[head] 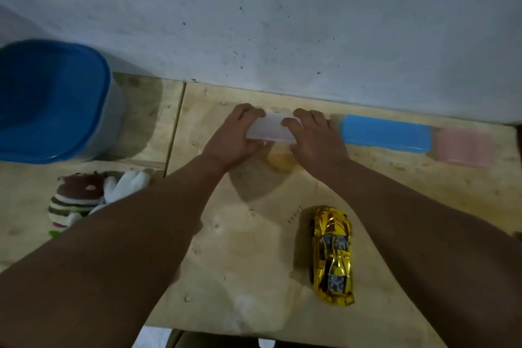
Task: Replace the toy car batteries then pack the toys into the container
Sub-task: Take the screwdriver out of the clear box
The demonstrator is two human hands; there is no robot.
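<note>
A shiny gold toy car (pixel 333 256) lies on the wooden table (pixel 243 248) near its front edge, nose pointing away from me. Far across the table, near the wall, my left hand (pixel 234 138) and my right hand (pixel 316 138) both grip a small translucent white box (pixel 269 129), one hand at each end. Something yellowish (pixel 279 161) shows just under the box; it is too blurred to identify. A large container with a blue lid (pixel 50 99) stands at the back left. A striped plush toy (pixel 84 198) lies at the left, partly hidden behind my left forearm.
A long blue box (pixel 387 133) and a pink box (pixel 466 147) lie along the wall to the right of my hands. The grey wall (pixel 282 22) closes off the back of the table. The table's front edge runs just below the car.
</note>
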